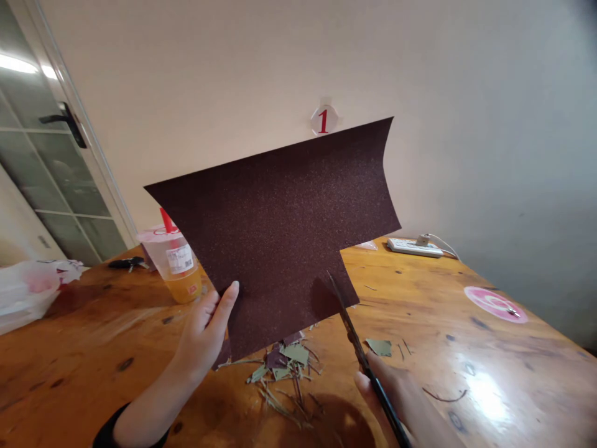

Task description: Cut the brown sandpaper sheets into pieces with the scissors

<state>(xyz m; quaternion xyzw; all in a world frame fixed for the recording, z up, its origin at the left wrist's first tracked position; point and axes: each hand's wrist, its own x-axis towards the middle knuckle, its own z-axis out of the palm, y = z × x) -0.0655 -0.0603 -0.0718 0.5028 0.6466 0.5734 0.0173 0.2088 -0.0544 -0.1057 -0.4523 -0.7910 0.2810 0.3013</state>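
Note:
A large sheet of dark brown paper [280, 230], speckled and slightly curled, is held up above the table. Its lower right corner has a rectangular notch. My left hand [205, 326] pinches the sheet at its lower left edge, thumb on the near face. In my right hand [392, 392] is a pair of dark scissors [357, 345], the blades pointing up and lying at the sheet's bottom edge, left of the notch. Part of the scissors' handles is hidden by the fingers. Below the sheet lies a pile of green and brown paper scraps [293, 354] with thin strips.
On the wooden table [84, 373] stand a drink cup [180, 267] with a red straw at left and a white power strip [414, 247] at the back right. A pink round disc [495, 304] lies at right, a plastic bag [32, 292] far left. A wall rises behind.

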